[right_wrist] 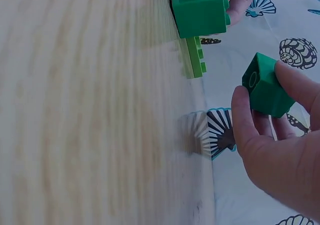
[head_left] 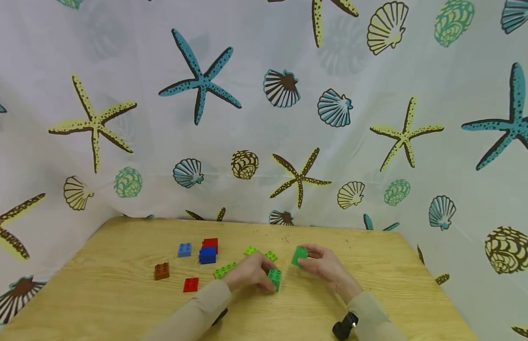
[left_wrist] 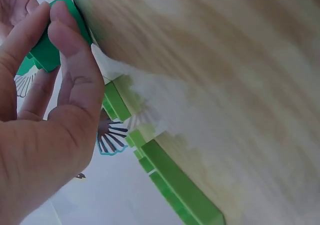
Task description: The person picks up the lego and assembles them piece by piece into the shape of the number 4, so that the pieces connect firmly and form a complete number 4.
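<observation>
Near the middle of the table, my left hand (head_left: 250,272) pinches a green toy brick (head_left: 275,279) between thumb and fingers. The left wrist view shows that brick (left_wrist: 47,50) close to the wood; whether it touches is unclear. Farther right, my right hand (head_left: 328,269) holds a second green brick (head_left: 299,256) by its sides. In the right wrist view this brick (right_wrist: 270,87) is raised off the table and tilted, with its hollow underside partly showing. A gap separates the two green bricks. Lime green bricks (head_left: 225,270) lie just beyond and beside my left hand.
On the wooden table (head_left: 132,308), to the left, are a brown brick (head_left: 161,271), a flat red piece (head_left: 190,284), a light blue brick (head_left: 185,249), a dark blue brick (head_left: 207,255) and a red brick (head_left: 210,243). A shell-patterned curtain (head_left: 247,128) hangs behind.
</observation>
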{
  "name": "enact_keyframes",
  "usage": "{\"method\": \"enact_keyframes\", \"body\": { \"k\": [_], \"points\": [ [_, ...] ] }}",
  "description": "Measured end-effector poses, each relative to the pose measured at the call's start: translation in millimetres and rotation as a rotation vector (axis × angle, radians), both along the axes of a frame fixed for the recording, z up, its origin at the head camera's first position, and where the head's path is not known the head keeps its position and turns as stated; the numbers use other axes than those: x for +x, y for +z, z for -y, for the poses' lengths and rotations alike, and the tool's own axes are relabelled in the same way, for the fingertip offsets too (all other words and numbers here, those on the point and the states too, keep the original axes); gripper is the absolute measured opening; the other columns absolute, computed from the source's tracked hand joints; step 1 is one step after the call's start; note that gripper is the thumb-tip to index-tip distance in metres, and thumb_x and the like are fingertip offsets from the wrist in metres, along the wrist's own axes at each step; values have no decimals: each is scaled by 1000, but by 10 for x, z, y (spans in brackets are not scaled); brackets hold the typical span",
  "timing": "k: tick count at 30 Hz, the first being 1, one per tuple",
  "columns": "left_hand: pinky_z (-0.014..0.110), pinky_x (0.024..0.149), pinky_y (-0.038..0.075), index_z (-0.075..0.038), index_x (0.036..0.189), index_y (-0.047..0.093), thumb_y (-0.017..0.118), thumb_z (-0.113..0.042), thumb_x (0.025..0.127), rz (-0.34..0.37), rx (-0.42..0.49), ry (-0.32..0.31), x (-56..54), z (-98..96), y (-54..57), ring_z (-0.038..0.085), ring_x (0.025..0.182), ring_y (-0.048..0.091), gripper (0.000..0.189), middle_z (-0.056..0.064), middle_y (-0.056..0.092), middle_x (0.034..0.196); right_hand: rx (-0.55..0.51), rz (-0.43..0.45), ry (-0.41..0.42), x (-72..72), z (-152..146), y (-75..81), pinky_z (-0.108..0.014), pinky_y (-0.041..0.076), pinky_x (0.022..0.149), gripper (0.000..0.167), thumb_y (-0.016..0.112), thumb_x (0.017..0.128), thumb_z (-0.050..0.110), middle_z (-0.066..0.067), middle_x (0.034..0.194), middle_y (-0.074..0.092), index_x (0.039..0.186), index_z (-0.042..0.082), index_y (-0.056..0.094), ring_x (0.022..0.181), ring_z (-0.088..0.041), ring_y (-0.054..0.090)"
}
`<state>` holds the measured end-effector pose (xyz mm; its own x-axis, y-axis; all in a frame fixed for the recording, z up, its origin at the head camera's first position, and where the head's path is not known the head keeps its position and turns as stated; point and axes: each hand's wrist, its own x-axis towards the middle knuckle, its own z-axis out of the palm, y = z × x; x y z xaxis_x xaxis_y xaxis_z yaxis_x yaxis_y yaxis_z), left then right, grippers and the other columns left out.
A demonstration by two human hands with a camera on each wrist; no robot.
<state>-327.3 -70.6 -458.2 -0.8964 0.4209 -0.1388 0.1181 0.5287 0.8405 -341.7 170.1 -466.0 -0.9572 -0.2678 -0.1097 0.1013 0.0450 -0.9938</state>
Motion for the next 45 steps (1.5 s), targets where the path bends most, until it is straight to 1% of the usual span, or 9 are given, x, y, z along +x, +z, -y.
{"method": "enact_keyframes", "body": {
  "k": [4,7,14,18,23,28,34,40,45],
  "points": [
    [31,57,58,-5,119,70,86,1,69,96,50,23,-22,-25,-33,18,61,70,53,13,65,97,-1,-11,13,20,24,-9,-40,52,96,58,70,90,8,-20,131,55,141,-3,46,102,-16,64],
    [30,55,57,-5,120,69,85,2,69,118,57,25,-26,-37,-55,19,61,71,54,14,64,97,2,-14,17,34,45,-21,-39,53,95,58,71,89,9,-19,130,56,141,-2,47,102,-15,64],
    [33,62,59,-2,123,64,84,1,72,145,66,-31,-32,-1,-57,18,67,71,55,12,65,93,-17,-3,38,72,102,-40,-31,54,90,57,69,90,7,-20,132,55,141,-3,45,103,-15,64],
    [36,64,60,-3,118,66,82,0,74,141,100,-54,-66,30,-51,18,71,70,47,12,66,98,-26,-4,58,101,118,-12,-30,53,91,58,69,91,7,-20,134,53,142,-2,44,105,-14,63],
    [36,63,59,-4,112,72,82,2,73,82,119,-60,-91,0,-66,17,71,71,41,10,71,100,-19,-24,90,118,117,-1,-33,53,94,59,69,91,9,-20,138,50,143,-2,43,107,-14,62],
    [35,63,59,-4,109,75,82,4,72,56,136,-70,-97,-74,-87,16,72,70,39,9,73,99,-3,-39,77,126,118,-26,-33,52,94,59,72,89,9,-18,138,51,141,1,46,111,-16,61],
    [36,65,60,-4,109,75,81,5,72,68,174,-77,-156,-146,-113,18,73,71,38,11,73,101,30,-75,23,139,159,-12,-31,52,93,56,75,86,11,-14,132,57,137,3,53,112,-19,62],
    [36,66,60,-3,106,75,80,7,73,94,194,-71,-144,-150,-104,18,73,71,35,12,73,100,64,-95,25,183,214,11,-35,51,97,54,75,85,8,-16,133,59,135,2,55,118,-25,61],
    [36,67,60,-5,108,75,80,6,74,106,193,-82,-172,-132,-104,17,74,72,36,11,74,102,89,-125,11,212,248,28,-37,51,97,52,75,85,7,-15,128,62,133,1,56,115,-25,62]
  ]
}}
